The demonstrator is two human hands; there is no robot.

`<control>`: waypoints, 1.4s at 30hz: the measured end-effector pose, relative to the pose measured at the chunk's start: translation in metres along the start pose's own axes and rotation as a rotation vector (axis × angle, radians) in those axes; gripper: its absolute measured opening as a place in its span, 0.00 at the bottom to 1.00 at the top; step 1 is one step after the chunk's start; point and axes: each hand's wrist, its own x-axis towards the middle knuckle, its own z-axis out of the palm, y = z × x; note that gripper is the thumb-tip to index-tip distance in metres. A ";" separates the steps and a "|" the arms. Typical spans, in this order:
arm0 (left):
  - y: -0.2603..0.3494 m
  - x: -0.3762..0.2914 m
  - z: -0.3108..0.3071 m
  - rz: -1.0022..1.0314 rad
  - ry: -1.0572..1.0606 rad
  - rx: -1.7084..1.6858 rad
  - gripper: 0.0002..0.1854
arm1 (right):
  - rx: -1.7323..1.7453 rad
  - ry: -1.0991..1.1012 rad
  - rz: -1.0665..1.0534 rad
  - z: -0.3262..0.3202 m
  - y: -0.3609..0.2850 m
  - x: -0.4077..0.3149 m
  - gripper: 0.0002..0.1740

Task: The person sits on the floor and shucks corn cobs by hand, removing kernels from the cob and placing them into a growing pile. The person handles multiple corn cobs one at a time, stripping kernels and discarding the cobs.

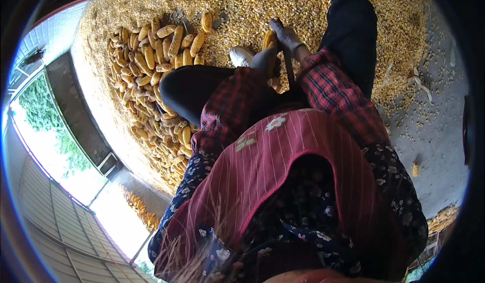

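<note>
My left hand (263, 59), in a grey glove, is closed around an ear of corn (268, 40) whose yellow kernels show beyond my fingers. Close beside it, my gloved right hand (288, 38) grips a narrow dark bar-like tool (289, 70). Its dark end shows past my fingers, and the rest runs back toward my lap. My hands hide where the tool and the ear meet. Loose corn kernels (246, 6) cover the floor in front of both hands.
A large heap of corn ears (147, 67) lies to the left of my bent knee (189, 90). A white shoe (241, 56) is beside my left hand. On the right, grey concrete floor (435, 131) carries scattered kernels, husk pieces (422, 86) and one small ear (415, 168).
</note>
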 end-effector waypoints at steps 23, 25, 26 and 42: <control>0.000 0.014 0.018 0.232 0.372 1.408 0.37 | -0.273 0.086 -0.123 -0.006 0.002 0.011 0.32; -0.002 0.018 0.011 0.273 0.361 1.390 0.35 | -0.306 0.077 -0.144 0.000 -0.001 0.008 0.32; -0.002 0.019 0.007 0.277 0.350 1.374 0.34 | -0.320 0.061 -0.163 0.000 -0.002 0.006 0.31; 0.006 0.013 -0.009 0.102 0.010 -0.112 0.23 | 0.208 -0.131 0.011 -0.001 -0.013 -0.012 0.24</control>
